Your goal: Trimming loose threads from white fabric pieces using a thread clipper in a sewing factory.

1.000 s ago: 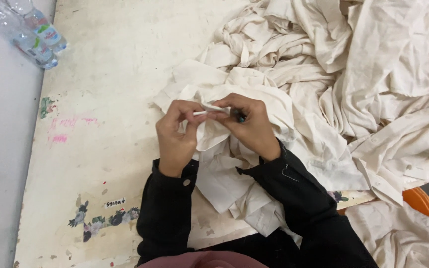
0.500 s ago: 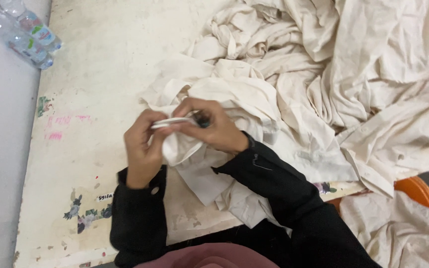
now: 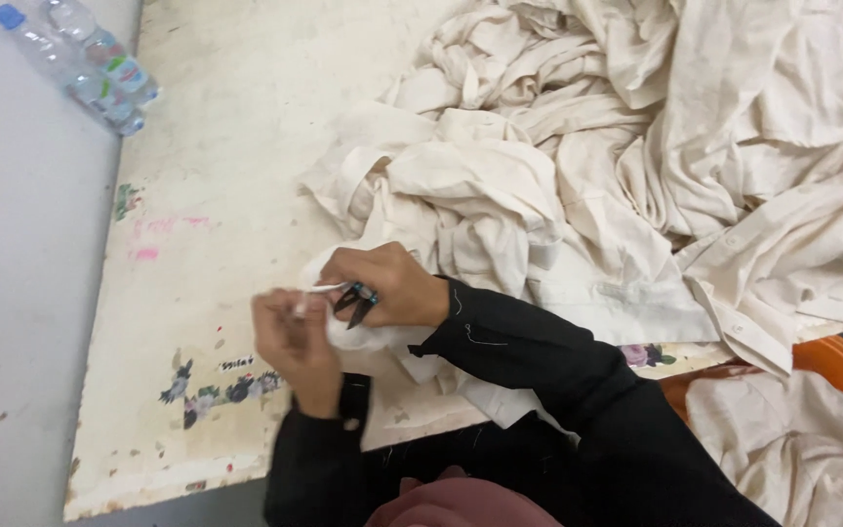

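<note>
At the near edge of the table we find both hands working close together on a cream cloth pulled from the heap. Our left hand is closed around a gathered fold of that cloth, fingers curled tight; our right hand grips small dark snips, blades pointing down toward the fold, and seems also to pinch a thin pale strand or edge stretched between the two hands. Whether the blades are parted or shut we cannot tell. We judge that good work at this point requires the left hand to hold the fold taut and the right to bring the blade tips flush to the seam without nicking the weave; the fingers of the left hand lie just beside the blades and should stay behind the cutting line. As to the surface, we note a worn off-white top with chipped paint, pink and green smudges at its left side and a peeling floral strip along the front edge. Two plastic bottles lie off the far left corner on the grey floor. An orange seat shows at the right, more cloth hanging below it.
</note>
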